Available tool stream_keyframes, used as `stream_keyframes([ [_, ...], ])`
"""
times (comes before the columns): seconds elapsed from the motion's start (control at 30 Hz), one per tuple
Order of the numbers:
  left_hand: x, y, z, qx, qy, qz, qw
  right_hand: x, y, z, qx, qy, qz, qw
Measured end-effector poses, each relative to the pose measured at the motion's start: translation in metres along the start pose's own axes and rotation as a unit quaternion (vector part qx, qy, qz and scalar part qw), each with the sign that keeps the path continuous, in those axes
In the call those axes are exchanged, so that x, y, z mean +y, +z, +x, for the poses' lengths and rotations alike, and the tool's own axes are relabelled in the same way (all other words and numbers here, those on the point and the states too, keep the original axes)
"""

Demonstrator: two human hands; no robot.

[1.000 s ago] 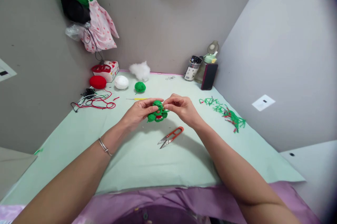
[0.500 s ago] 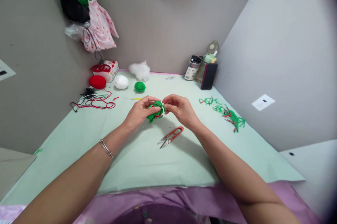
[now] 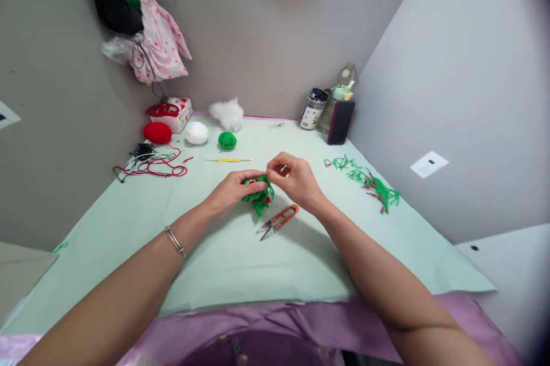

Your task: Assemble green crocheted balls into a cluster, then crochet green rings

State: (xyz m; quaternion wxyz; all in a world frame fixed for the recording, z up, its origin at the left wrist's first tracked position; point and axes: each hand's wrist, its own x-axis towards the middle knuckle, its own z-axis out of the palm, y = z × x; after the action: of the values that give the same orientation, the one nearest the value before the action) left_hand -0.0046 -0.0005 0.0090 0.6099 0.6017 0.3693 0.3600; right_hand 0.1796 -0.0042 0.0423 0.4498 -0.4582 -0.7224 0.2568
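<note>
My left hand is closed around a small green crocheted piece with red and white parts, held just above the table. Its thumb lies across the front, and green strands hang at its right side. At the piece's upper right edge, my right hand has thumb and fingertips pinched together; what sits between them is too small to make out. Orange-handled thread snips lie on the table just below both hands, blades toward the lower left. Beyond the left hand rests a yellow-handled crochet hook.
Red, white and green yarn balls stand at the back left, near white stuffing and tangled yarn. Yarn scraps lie at right. A pen cup and a phone stand at the back right.
The green piece has turned in my left hand, and its loose part now hangs lower and to the right. My right hand has shifted slightly, to the piece's top edge. The crochet hook is now fully visible.
</note>
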Motion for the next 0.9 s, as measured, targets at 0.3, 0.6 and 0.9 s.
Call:
stream_keyframes([
  [0.3,-0.007,0.001,0.001,-0.04,0.001,-0.019,0.999,-0.002,-0.012,0.005,-0.14,0.187,0.33,0.915],
  [0.6,-0.007,-0.003,0.003,-0.013,-0.02,-0.056,0.998,-0.001,-0.021,0.009,-0.048,0.143,0.383,0.911],
  [0.9,-0.009,-0.007,0.005,-0.001,-0.01,-0.065,0.998,0.003,-0.017,0.011,0.076,0.086,0.352,0.929],
])
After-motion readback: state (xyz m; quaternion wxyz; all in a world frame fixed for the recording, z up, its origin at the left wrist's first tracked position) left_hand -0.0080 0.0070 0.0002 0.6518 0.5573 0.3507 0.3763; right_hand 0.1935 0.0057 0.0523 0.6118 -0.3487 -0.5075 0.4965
